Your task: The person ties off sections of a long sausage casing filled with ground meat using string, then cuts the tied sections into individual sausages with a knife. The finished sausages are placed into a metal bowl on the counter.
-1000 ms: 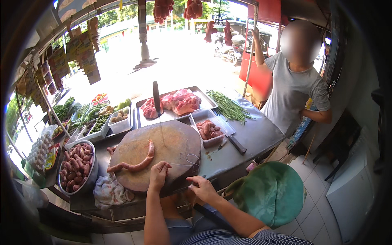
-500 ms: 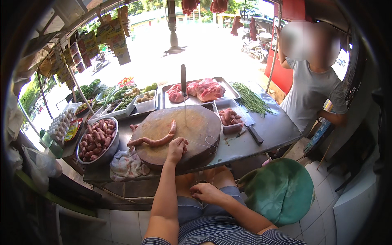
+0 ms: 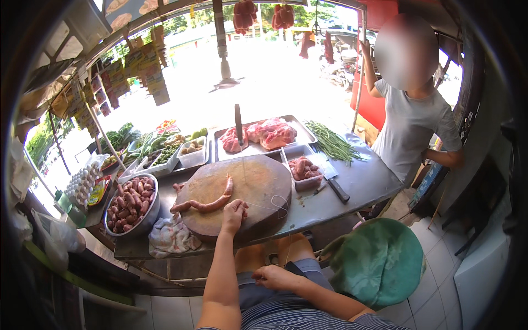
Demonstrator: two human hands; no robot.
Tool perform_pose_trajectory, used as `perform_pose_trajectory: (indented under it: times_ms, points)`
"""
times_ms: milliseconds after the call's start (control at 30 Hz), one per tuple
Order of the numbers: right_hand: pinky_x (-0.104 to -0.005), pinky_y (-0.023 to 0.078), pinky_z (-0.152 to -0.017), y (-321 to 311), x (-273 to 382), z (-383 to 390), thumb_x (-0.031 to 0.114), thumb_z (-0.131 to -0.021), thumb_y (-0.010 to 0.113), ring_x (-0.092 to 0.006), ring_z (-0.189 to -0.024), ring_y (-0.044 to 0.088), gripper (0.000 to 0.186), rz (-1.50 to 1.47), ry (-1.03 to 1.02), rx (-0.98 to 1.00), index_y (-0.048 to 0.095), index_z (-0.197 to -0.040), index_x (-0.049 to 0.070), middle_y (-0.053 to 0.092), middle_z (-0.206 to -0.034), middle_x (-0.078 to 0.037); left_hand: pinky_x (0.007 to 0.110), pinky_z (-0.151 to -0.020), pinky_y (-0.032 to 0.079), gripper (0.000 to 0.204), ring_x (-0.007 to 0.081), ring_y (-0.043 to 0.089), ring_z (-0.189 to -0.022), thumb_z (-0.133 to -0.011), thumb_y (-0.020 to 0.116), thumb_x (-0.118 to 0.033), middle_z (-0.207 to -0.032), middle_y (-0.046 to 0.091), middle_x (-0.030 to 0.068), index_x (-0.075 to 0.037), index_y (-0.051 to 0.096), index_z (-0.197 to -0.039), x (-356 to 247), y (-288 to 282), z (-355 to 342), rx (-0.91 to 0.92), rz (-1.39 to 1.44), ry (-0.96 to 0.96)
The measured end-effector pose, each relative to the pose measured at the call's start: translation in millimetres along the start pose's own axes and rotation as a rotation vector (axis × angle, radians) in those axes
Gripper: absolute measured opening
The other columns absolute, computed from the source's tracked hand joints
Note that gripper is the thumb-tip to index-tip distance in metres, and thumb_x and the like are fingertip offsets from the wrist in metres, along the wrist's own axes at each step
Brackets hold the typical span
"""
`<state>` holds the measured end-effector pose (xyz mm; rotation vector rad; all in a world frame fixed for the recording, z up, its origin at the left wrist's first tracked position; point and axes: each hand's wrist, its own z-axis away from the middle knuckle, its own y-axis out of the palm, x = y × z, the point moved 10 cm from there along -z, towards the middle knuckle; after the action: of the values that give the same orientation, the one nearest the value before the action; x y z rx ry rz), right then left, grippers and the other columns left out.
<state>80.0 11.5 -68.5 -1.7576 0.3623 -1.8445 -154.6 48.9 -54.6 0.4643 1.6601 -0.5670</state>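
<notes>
A thick round wooden chopping block (image 3: 258, 176) sits on the metal table. Along its left side curves a long sausage (image 3: 212, 206), one end pointing away from me. At the block's near edge, beside the sausage, my left hand (image 3: 235, 215) is closed in a pinch on a thin white string (image 3: 267, 207). The string runs right across the block, loops, and hangs over the edge towards my lap. My right hand (image 3: 272, 278) rests low over my lap with its fingers curled; what they hold, if anything, is hidden. A knife (image 3: 238, 124) stands upright at the block's far side.
A basin of short sausages (image 3: 132, 204) and a crumpled cloth (image 3: 173, 234) lie left. Behind are a meat tray (image 3: 264, 136) and green beans (image 3: 333, 142). A sausage tub (image 3: 302, 166) and cleaver (image 3: 336, 187) lie right. A green-covered stool (image 3: 377, 264) and a person (image 3: 412, 126) are right.
The view has shifted slightly, so the table sits lower in the picture. My left hand keeps its pinch by the sausage; my right hand is still over my lap, a little lower in the picture.
</notes>
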Motion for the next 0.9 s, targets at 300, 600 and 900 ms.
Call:
perform_pose_trajectory:
  times_ms: [300, 600, 900]
  points:
    - [-0.0434, 0.052, -0.085, 5.4, -30.6, -8.5, 0.016, -0.086, 0.066, -0.0384, -0.096, 0.067, 0.032, -0.136, 0.010, 0.053, 0.066, -0.110, -0.004, 0.069, -0.102, -0.024, 0.022, -0.047, 0.036, 0.020, 0.0058, 0.046, -0.050, -0.101, 0.051, -0.010, -0.061, 0.052, -0.0015, -0.003, 0.061, -0.086, -5.4, -0.8, 4.9, 0.010, 0.006, -0.014]
    - [-0.0419, 0.051, -0.088, -14.0, -62.4, -12.1, 0.017, -0.089, 0.064, -0.0357, -0.102, 0.066, 0.033, -0.235, 0.013, 0.008, 0.064, -0.115, -0.003, 0.069, -0.108, -0.022, 0.021, -0.047, 0.034, 0.020, 0.0057, 0.044, -0.050, -0.102, 0.055, -0.016, -0.061, 0.051, -0.0019, -0.004, 0.060, -0.087, -8.5, -1.6, 7.5, 0.018, 0.009, -0.016]
    - [-0.0440, 0.052, -0.084, -49.3, -144.5, -10.3, 0.020, -0.088, 0.063, -0.0385, -0.097, 0.066, 0.028, -0.309, 0.164, -0.203, 0.067, -0.107, 0.000, 0.069, -0.098, -0.022, 0.021, -0.049, 0.033, 0.021, 0.0048, 0.043, -0.052, -0.101, 0.057, -0.016, -0.060, 0.050, -0.0026, -0.002, 0.062, -0.086, -6.4, -6.9, 11.1, -0.011, -0.022, -0.057]
